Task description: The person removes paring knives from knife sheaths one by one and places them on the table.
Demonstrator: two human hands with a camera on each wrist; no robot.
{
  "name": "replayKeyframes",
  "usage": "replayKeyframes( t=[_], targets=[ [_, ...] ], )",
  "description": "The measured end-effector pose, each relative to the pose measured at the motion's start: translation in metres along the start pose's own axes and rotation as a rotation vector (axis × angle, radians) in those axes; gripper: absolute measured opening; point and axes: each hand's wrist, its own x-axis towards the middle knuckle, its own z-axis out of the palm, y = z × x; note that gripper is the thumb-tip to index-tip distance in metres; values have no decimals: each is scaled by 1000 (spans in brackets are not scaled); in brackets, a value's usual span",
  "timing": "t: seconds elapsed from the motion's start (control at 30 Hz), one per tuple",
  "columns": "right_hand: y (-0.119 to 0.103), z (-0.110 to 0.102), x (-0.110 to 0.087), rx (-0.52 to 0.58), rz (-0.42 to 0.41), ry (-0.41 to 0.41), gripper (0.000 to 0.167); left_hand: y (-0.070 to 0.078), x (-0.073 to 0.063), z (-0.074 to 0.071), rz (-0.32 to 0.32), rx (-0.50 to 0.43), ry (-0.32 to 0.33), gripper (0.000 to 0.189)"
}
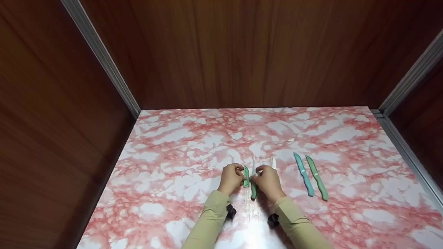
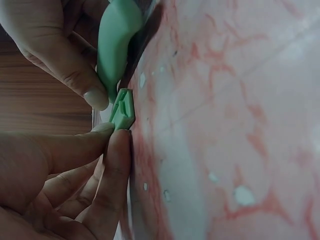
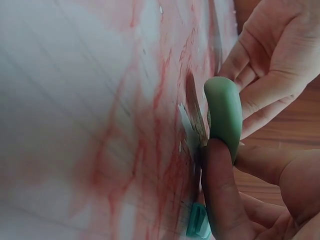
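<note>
My left hand (image 1: pixel 232 178) pinches a narrow green blade sheath (image 1: pixel 246 177) between thumb and forefinger; its hollow end shows in the left wrist view. Just to the right, my right hand (image 1: pixel 268 181) pinches a knife with a green handle (image 3: pixel 224 112). The knife's pale blade (image 1: pixel 253 163) points away from me, and its handle reaches toward me. Sheath and knife lie side by side, low over the tabletop. A white blade-like tip (image 1: pixel 274 162) shows beyond my right hand, its other part hidden by that hand.
To the right lie a teal knife (image 1: pixel 304 174) and a green knife (image 1: pixel 316 178), both in matching sheaths. A teal piece (image 3: pixel 198 220) shows low in the right wrist view. Wooden panels (image 1: pixel 221 52) enclose the red-and-white marbled table (image 1: pixel 187 145).
</note>
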Motion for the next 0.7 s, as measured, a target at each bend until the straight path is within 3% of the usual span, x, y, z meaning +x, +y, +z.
replayKeyframes(
  t=[0.27, 0.7],
  targets=[
    [1, 1, -1, -31, -6, 2, 23, 0, -1, 0, -29, -31, -7, 25],
    [0, 1, -1, -86, -27, -12, 19, -2, 0, 1, -25, -46, 1, 24]
  ],
)
